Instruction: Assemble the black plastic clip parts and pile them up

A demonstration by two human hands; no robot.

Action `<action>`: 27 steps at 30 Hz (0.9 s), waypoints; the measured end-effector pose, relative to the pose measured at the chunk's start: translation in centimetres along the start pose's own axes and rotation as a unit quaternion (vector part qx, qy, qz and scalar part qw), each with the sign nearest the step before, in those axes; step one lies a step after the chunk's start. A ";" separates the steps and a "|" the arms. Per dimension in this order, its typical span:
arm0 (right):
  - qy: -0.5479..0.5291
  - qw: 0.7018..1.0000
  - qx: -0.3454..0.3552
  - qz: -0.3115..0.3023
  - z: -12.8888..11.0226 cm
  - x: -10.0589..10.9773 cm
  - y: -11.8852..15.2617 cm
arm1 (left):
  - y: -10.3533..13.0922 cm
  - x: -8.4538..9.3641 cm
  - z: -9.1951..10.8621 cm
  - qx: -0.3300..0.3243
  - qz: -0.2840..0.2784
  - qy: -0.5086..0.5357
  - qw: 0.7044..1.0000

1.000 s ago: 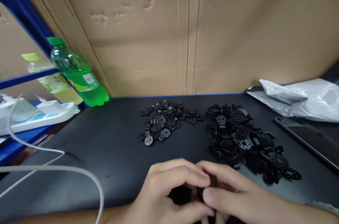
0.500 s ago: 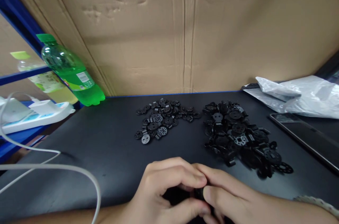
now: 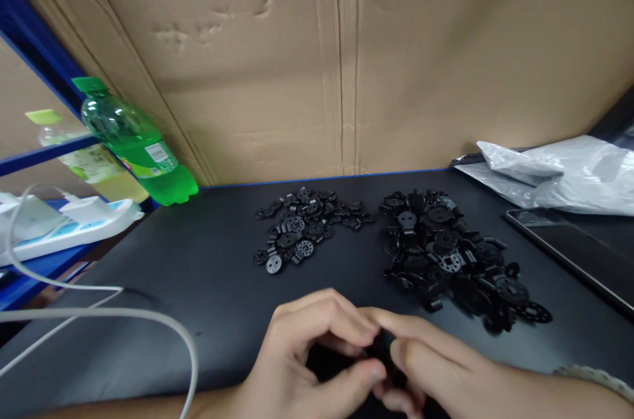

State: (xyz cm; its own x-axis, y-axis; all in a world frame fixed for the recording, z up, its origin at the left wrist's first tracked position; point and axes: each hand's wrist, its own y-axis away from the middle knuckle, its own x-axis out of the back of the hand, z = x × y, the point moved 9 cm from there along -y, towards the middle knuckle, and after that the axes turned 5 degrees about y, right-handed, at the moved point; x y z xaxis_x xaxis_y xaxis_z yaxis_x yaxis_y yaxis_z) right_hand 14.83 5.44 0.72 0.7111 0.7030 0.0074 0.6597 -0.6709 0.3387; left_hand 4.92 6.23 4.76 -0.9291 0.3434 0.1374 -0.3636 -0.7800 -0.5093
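Observation:
At the bottom centre, my left hand (image 3: pixel 312 353) and my right hand (image 3: pixel 436 359) meet around a small black part (image 3: pixel 384 347). Fingers and thumbs of both hands pinch it, and much of it is hidden. Beyond them on the dark table (image 3: pixel 218 293) lie two piles of black plastic pieces with round, perforated discs. The smaller pile (image 3: pixel 297 227) is left of centre, and the larger pile (image 3: pixel 446 254) spreads out on the right, just past my right hand.
A green bottle (image 3: pixel 148 154) leans at the left beside a paler bottle (image 3: pixel 94 164) and a white power strip (image 3: pixel 84 227). White cables (image 3: pixel 148 316) cross the lower left. A dark tablet-like device (image 3: pixel 574 247) and a silvery bag (image 3: pixel 569 174) lie right. Cardboard (image 3: pixel 247 75) stands behind.
My left thumb has drawn back slightly from my right fingers, and the black part between my hands has turned and shows more. The view has tilted slightly. The piles look the same.

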 end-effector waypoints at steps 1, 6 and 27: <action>-0.006 1.000 0.011 0.006 0.0 0.1 -0.1 | 0.0 0.2 0.1 -0.003 0.012 0.001 1.000; -0.020 1.000 0.016 -0.013 0.4 -0.1 -0.2 | 0.1 0.0 -0.5 0.022 -0.004 0.026 0.999; -0.003 0.996 0.086 -0.012 1.5 0.4 0.4 | 0.4 1.4 -0.3 0.054 -0.029 0.097 0.993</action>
State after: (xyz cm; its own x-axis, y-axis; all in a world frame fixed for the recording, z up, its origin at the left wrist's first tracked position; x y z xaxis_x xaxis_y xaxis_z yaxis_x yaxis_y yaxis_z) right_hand 15.76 5.07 -0.51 0.6955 0.7185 -0.0056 0.7084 -0.6844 0.1725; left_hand 3.52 6.57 4.55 -0.8799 0.4750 -0.0079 -0.4307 -0.8046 -0.4089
